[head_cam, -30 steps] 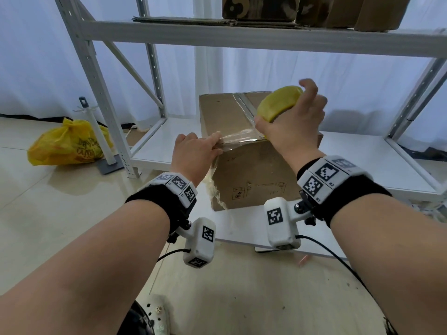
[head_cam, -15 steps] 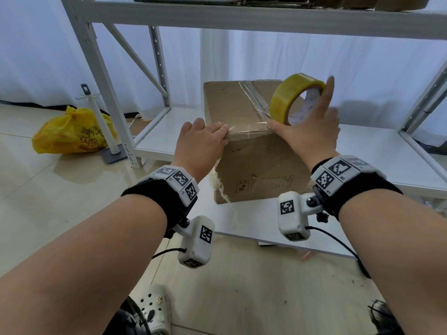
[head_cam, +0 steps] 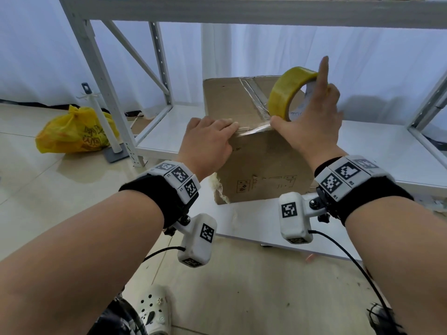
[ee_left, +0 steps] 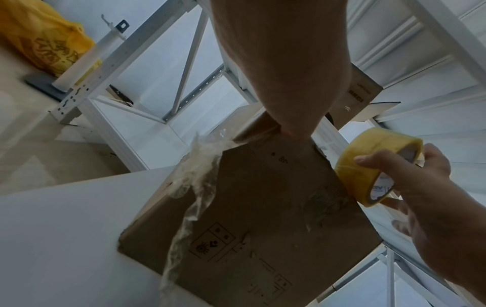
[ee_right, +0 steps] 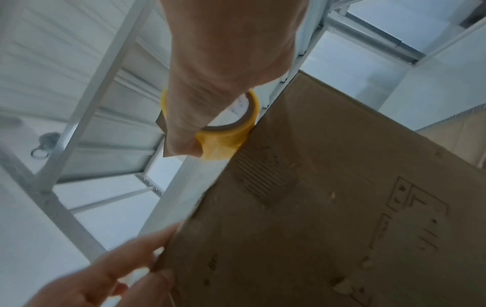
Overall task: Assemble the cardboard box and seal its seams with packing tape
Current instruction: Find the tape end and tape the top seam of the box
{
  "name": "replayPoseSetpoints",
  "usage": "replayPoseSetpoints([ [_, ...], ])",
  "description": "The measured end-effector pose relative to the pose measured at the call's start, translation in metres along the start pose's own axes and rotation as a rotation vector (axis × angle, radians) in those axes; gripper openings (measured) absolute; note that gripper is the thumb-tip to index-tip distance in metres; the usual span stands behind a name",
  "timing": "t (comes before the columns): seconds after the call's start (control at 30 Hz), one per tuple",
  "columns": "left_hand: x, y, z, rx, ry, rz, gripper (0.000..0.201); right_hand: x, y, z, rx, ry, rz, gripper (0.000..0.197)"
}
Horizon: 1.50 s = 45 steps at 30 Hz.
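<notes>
The cardboard box (head_cam: 263,163) carries small printed handling symbols low on its near face, among them a sun-like sign in a square, and a short mark near its top edge that is too small to read. The yellow bag (head_cam: 72,134) bears dark printed characters that stay illegible. Square black-and-white coded markers sit on the wrist bands (head_cam: 180,176) and camera housings (head_cam: 289,210).

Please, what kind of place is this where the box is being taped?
Probably a storage or packing room: white metal shelving, a cardboard box standing on its low shelf, a tiled floor with a full yellow plastic bag, and white curtains behind.
</notes>
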State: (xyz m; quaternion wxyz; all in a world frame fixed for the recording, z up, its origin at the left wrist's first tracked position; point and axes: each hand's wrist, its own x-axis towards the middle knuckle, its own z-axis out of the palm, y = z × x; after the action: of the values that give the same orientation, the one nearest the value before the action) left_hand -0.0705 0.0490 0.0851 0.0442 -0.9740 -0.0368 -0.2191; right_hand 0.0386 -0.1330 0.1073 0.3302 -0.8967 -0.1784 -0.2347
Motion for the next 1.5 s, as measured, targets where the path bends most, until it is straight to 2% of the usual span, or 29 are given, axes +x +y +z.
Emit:
replayPoseSetpoints([
  [0.1, 0.005, 0.003, -0.003, -0.039, 0.008, 0.020, 0.043, 0.006, -0.001, -0.001, 0.096, -0.033, 0.010, 0.122],
  [0.2, 0.012, 0.006, -0.007, -0.076, -0.027, 0.052, 0.041, 0.007, 0.005, -0.004, 0.193, -0.055, 0.041, 0.129],
  [0.33, 0.015, 0.009, -0.002, 0.014, -0.067, 0.087, 0.045, 0.003, 0.016, -0.004, 0.100, -0.168, 0.109, 0.134],
  [0.57, 0.017, 0.008, 0.008, 0.030, -0.047, 0.112, 0.049, -0.007, 0.016, 0.000, 0.042, -0.120, 0.077, 0.116],
  [0.77, 0.020, -0.017, -0.003, -0.050, -0.152, 0.218, 0.052, -0.025, -0.009, -0.004, -0.011, -0.071, 0.096, 0.123],
  [0.83, 0.020, -0.012, -0.004, -0.063, -0.184, 0.179, 0.052, -0.022, -0.014, -0.007, 0.002, -0.082, 0.065, 0.124],
  [1.0, 0.015, 0.004, 0.001, -0.044, -0.138, 0.129, 0.058, -0.016, -0.025, -0.008, -0.026, -0.138, -0.035, 0.119],
  [1.07, 0.016, 0.006, 0.000, -0.086, -0.133, 0.096, 0.060, -0.012, -0.029, -0.004, -0.011, -0.114, -0.018, 0.115],
  [1.17, 0.016, 0.011, 0.002, -0.120, -0.143, 0.071, 0.060, -0.005, -0.031, 0.001, 0.115, -0.055, 0.118, 0.105],
  [1.27, 0.017, 0.014, 0.002, -0.135, -0.144, 0.056, 0.059, -0.005, -0.032, -0.002, 0.155, -0.056, 0.170, 0.107],
  [1.37, 0.016, 0.014, 0.002, -0.141, -0.144, 0.049, 0.057, -0.007, -0.031, -0.006, 0.147, -0.045, 0.149, 0.116],
  [1.5, 0.014, 0.007, 0.001, -0.165, -0.134, 0.061, 0.054, -0.008, -0.012, -0.014, 0.177, 0.082, 0.036, 0.105],
])
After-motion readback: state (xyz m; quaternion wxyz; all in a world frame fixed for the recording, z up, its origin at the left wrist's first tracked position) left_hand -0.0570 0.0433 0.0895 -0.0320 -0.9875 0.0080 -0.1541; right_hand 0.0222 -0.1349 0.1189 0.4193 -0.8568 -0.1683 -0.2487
